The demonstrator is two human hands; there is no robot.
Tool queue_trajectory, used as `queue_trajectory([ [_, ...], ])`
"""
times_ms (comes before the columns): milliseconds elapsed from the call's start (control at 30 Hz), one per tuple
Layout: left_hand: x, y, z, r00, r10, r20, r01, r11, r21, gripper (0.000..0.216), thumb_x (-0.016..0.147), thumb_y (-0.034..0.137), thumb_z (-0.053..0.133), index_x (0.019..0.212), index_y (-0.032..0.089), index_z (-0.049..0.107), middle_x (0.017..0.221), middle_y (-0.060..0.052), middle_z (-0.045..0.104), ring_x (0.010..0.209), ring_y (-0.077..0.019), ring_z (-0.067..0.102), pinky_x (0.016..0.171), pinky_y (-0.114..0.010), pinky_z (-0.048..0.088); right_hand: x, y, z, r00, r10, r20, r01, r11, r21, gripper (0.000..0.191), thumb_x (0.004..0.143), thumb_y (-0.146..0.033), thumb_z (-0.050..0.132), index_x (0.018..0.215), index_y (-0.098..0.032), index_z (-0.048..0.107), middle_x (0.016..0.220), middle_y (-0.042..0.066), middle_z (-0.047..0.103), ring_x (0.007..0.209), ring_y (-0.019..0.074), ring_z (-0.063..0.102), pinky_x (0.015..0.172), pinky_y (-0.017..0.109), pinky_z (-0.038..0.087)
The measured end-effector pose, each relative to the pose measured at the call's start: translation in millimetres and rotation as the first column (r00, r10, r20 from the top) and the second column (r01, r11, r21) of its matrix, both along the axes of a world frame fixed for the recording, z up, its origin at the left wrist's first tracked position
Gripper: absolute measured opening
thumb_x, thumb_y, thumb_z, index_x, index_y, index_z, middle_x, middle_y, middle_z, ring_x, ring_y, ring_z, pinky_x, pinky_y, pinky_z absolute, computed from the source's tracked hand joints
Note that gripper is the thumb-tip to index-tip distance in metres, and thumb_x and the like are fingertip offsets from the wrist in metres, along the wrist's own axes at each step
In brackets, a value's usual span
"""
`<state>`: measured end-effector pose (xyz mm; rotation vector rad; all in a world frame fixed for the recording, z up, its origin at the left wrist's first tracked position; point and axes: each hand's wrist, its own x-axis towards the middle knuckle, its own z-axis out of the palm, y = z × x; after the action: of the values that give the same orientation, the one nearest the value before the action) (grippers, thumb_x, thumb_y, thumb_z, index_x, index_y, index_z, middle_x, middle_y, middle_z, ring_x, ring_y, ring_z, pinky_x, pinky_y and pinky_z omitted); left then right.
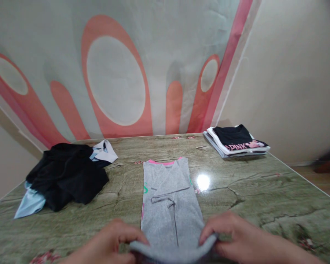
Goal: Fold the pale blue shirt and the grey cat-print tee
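A grey T-shirt (165, 216) lies lengthwise in front of me, its sides folded in to make a narrow strip. Its pink-edged neckline points away from me, and dark lines run across the cloth. At the near end, my left hand (114, 238) pinches the left corner of the hem. The right corner is gripped between the thumb and fingers of my right hand (236, 234). Between the two hands the hem is lifted and curls up off the table. Both hands are slightly blurred, and the lower frame edge cuts off part of them.
On the left of the wood-patterned table (121, 209) lies a loose heap of black clothes (68, 172) with light blue cloth (30, 201) and a pale collar (106, 152). A stack of folded shirts (236, 143) sits at the back right. Behind stands a patterned wall (159, 55).
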<state>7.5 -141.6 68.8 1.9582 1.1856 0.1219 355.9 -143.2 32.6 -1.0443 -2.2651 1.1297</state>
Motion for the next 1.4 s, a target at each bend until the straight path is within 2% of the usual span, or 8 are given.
queue_trajectory([
  [67, 2, 31, 12.8, 0.988, 0.077, 0.132, -0.049, 0.977, -0.208, 0.014, 0.079, 0.025, 0.06, 0.082, 0.02, 0.073, 0.076, 0.002, 0.071, 0.073, -0.0155, 0.064, 0.066, -0.021, 0.047, -1, 28, 20.7, 0.997, -0.069, -0.024, 0.065, 0.986, -0.156, 0.013, 0.083, -0.022, 0.062, 0.091, -0.025, 0.072, 0.079, -0.002, 0.07, 0.072, 0.0129, 0.064, 0.063, 0.021, 0.05],
  [167, 4, 85, 20.1, 0.919, 0.222, 0.325, -0.125, 0.948, -0.294, 0.019, 0.076, 0.033, 0.069, 0.085, 0.017, 0.069, 0.078, 0.002, 0.07, 0.074, -0.0154, 0.064, 0.068, -0.021, 0.045, -7, 82, 26.6, 0.971, -0.174, -0.164, 0.11, 0.934, -0.34, 0.02, 0.082, -0.035, 0.065, 0.092, -0.018, 0.068, 0.076, 0.0, 0.067, 0.068, 0.0128, 0.06, 0.06, 0.022, 0.046],
  [300, 8, 145, 6.4, 0.798, 0.407, 0.443, -0.219, 0.883, -0.416, 0.036, 0.07, 0.036, 0.076, 0.097, 0.016, 0.065, 0.093, -0.004, 0.072, 0.085, -0.0188, 0.066, 0.077, -0.027, 0.05, -23, 154, 4.0, 0.876, -0.359, -0.323, 0.173, 0.858, -0.484, 0.037, 0.073, -0.042, 0.072, 0.097, -0.015, 0.063, 0.084, 0.004, 0.069, 0.069, 0.0137, 0.061, 0.062, 0.023, 0.046],
  [467, 15, 188, -33.8, 0.738, 0.554, 0.386, -0.429, 0.826, -0.364, 0.04, 0.062, 0.04, 0.078, 0.086, 0.014, 0.06, 0.077, -0.003, 0.069, 0.067, -0.0153, 0.064, 0.062, -0.024, 0.05, -38, 205, -38.9, 0.789, -0.554, -0.266, 0.398, 0.791, -0.465, 0.027, 0.07, -0.036, 0.072, 0.083, -0.015, 0.063, 0.073, 0.002, 0.068, 0.062, 0.0133, 0.06, 0.058, 0.023, 0.045],
  [600, 15, 194, -57.0, 0.712, 0.594, 0.374, -0.497, 0.803, -0.331, 0.04, 0.062, 0.044, 0.077, 0.081, 0.015, 0.057, 0.065, 0.0, 0.064, 0.056, -0.0128, 0.06, 0.053, -0.022, 0.047, -38, 212, -62.2, 0.772, -0.574, -0.273, 0.457, 0.8, -0.388, 0.026, 0.073, -0.036, 0.069, 0.085, -0.014, 0.064, 0.078, 0.003, 0.07, 0.066, 0.0142, 0.061, 0.061, 0.023, 0.046],
  [767, 14, 192, -58.3, 0.692, 0.59, 0.416, -0.531, 0.806, -0.261, 0.04, 0.068, 0.047, 0.072, 0.087, 0.016, 0.056, 0.072, 0.0, 0.064, 0.06, -0.012, 0.06, 0.055, -0.022, 0.049, -36, 213, -68.8, 0.765, -0.583, -0.275, 0.521, 0.81, -0.269, 0.029, 0.08, -0.039, 0.061, 0.096, -0.015, 0.064, 0.083, 0.003, 0.07, 0.075, 0.0159, 0.064, 0.066, 0.024, 0.047],
  [1067, 24, 202, -71.3, 0.691, 0.641, 0.334, -0.654, 0.751, -0.09, 0.021, 0.074, 0.035, 0.064, 0.08, 0.017, 0.055, 0.055, 0.005, 0.055, 0.047, -0.0104, 0.053, 0.041, -0.018, 0.043, -42, 228, -72.9, 0.706, -0.702, -0.095, 0.705, 0.709, 0.003, 0.019, 0.083, -0.034, 0.057, 0.085, -0.018, 0.067, 0.073, 0.003, 0.066, 0.071, 0.018, 0.059, 0.068, 0.026, 0.04],
  [1400, 22, 203, -72.9, 0.753, 0.603, 0.264, -0.631, 0.775, 0.028, 0.017, 0.08, 0.033, 0.057, 0.085, 0.017, 0.053, 0.054, 0.005, 0.056, 0.044, -0.0111, 0.055, 0.042, -0.018, 0.041, -39, 212, -64.8, 0.775, -0.631, -0.002, 0.63, 0.774, -0.061, 0.026, 0.085, -0.036, 0.054, 0.076, -0.016, 0.066, 0.054, -0.003, 0.057, 0.047, 0.0114, 0.049, 0.048, 0.021, 0.035],
])
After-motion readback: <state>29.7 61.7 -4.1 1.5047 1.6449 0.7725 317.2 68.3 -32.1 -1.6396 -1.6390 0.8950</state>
